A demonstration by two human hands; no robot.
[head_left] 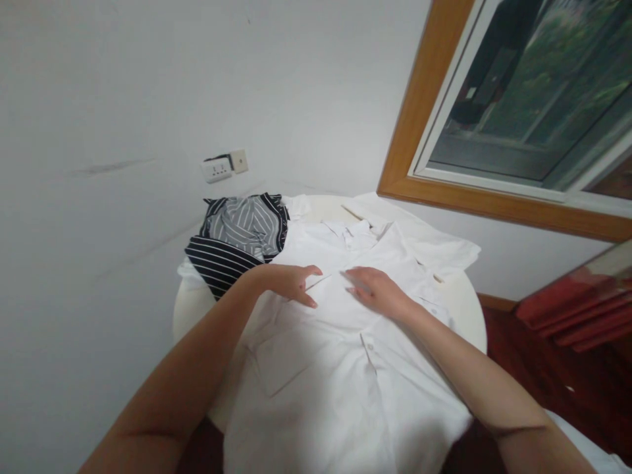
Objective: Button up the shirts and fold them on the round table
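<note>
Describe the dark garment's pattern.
The dark garment has pale stripes on black, with a grey striped middle; best seen in the head view.

A round white worktop (471,319) fills the lower middle of the frame. A white shirt (326,362) lies spread across it, draping past the bottom edge; a black, grey and white striped garment (241,230) sits bunched left of centre.

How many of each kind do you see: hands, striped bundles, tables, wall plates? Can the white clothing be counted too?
Left hand, right hand: 2
Striped bundle: 1
Table: 1
Wall plates: 2
Total: 6, without the white clothing; it overlaps, so I cannot tell how many pieces.
</note>
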